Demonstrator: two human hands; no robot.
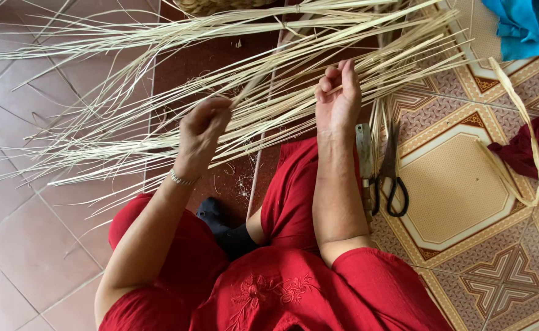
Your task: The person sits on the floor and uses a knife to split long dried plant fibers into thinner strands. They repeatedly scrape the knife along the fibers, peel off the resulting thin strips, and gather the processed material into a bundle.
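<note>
A large spread of pale thin straw strips (pixel 159 98) fans out over the tiled floor in front of me. My left hand (pixel 201 132) is curled shut, pinching several strips near their ends. My right hand (pixel 338 98) is raised palm-in, with its fingers bent around a bundle of strips that run up to the right. A thin bracelet sits on my left wrist. My red clothing fills the bottom of the view.
Black-handled scissors (pixel 392 178) and a flat knife-like tool (pixel 364 156) lie on the patterned mat (pixel 459 184) right of my right arm. A looped wide straw band (pixel 527 135), dark red cloth (pixel 536 150) and blue cloth (pixel 523 24) lie at the right. A woven basket edge (pixel 220 6) shows at the top.
</note>
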